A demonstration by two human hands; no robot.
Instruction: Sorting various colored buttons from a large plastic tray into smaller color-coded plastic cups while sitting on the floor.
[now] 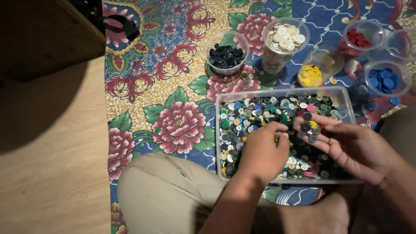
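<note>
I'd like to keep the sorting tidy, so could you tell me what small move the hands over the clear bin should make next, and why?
Probably the left hand should pinch one dark button from the few resting on the open right hand, since its fingertips already reach them above the clear plastic bin of mixed buttons, and the clear cup of black buttons stands just beyond.

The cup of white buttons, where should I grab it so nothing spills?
Hold the cup of white buttons around its clear side wall, below the rim, coming from the near side. It stands upright, heaped to the top, and other cups crowd both sides, so grabbing the rim would likely knock buttons out.
</note>
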